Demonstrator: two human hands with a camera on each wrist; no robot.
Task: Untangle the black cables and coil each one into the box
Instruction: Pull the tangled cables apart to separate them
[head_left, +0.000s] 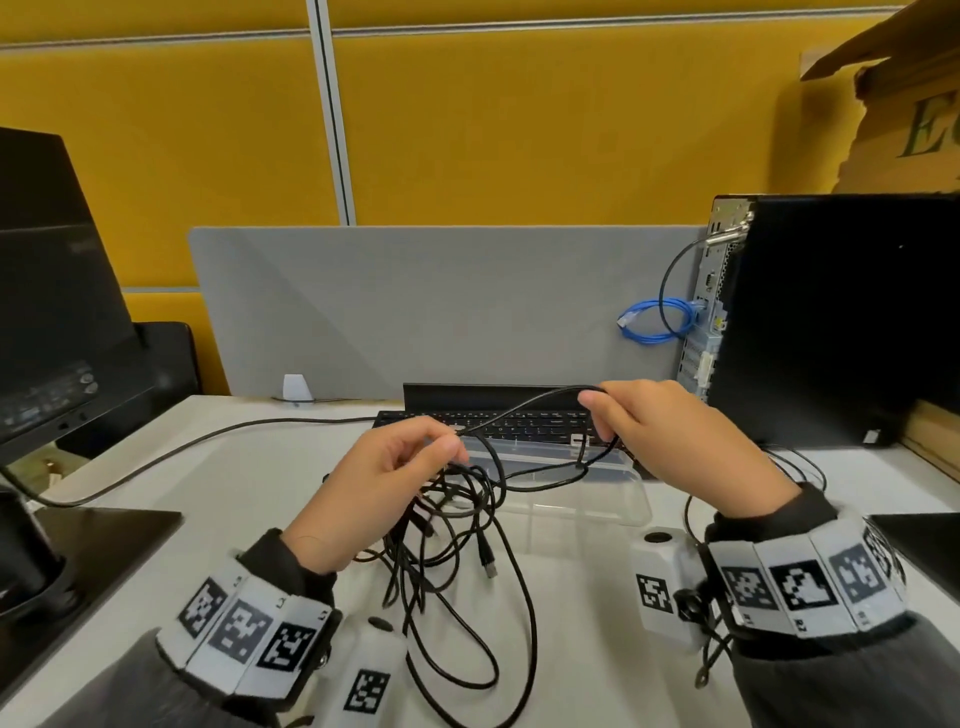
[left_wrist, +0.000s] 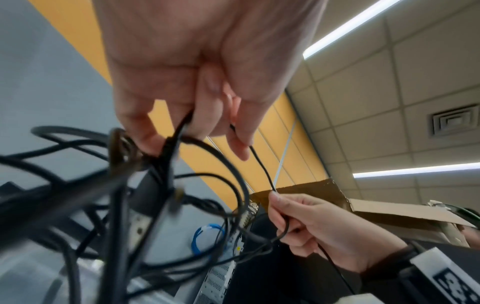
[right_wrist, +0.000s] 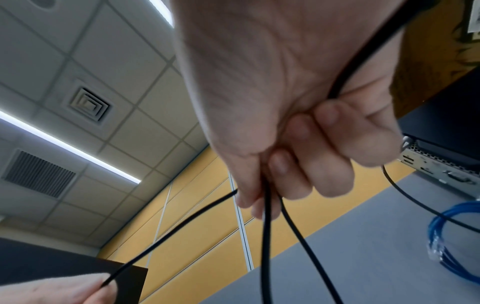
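A tangle of black cables hangs from my left hand down onto the white desk, one USB plug dangling. My left hand pinches a thin cable and also grips thicker strands of the bundle. That thin cable runs taut to my right hand, which is curled round it and several loops. The clear plastic box lies open on the desk just beyond and below both hands, with nothing visible inside it.
A black keyboard sits behind the box. A black computer tower with a blue network cable stands at the right, a monitor at the left. A grey divider closes the back.
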